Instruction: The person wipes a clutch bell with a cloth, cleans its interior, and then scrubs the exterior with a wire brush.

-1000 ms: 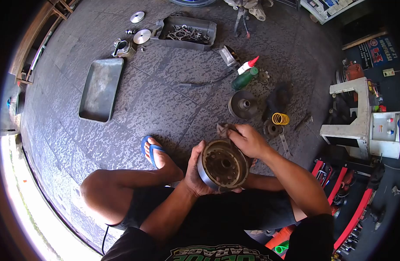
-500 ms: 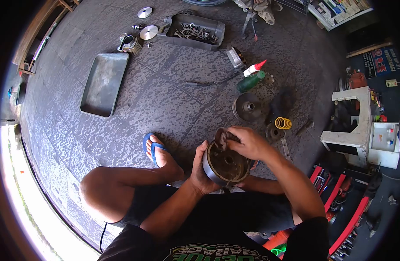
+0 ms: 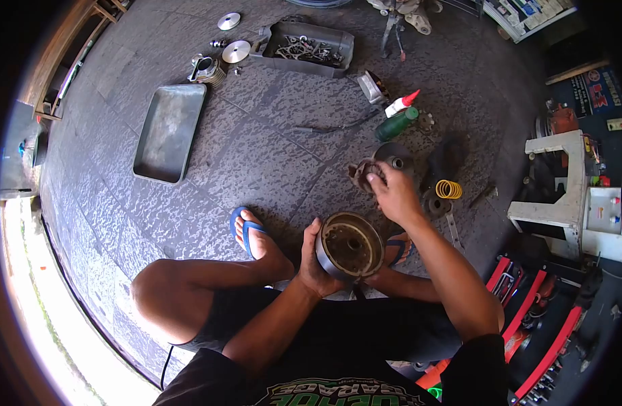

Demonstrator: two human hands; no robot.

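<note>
In the head view my left hand (image 3: 312, 267) grips a round metal clutch drum (image 3: 351, 252) by its side, just above my lap. The drum's open, dirty brown inside faces up, and its outer wall is shiny. My right hand (image 3: 396, 197) is closed around a crumpled brown rag (image 3: 360, 177), held up beyond the drum and apart from it. Behind the rag a dark pulley (image 3: 392, 150) lies on the floor, partly covered by the rag and fingers. A yellow coil spring (image 3: 449, 189) stands to the right of my right hand.
Farther off are a green bottle (image 3: 396, 126), a white bottle with a red cap (image 3: 401, 104), a shallow metal tray (image 3: 169, 132), a cylinder block (image 3: 207, 70) and a bin (image 3: 304, 66) of small parts. At right stand a white frame (image 3: 567, 172) and a red toolbox (image 3: 548, 352).
My right hand has lifted the rag out of the drum and moved it forward and slightly right. The left hand still holds the drum, whose inside now shows fully.
</note>
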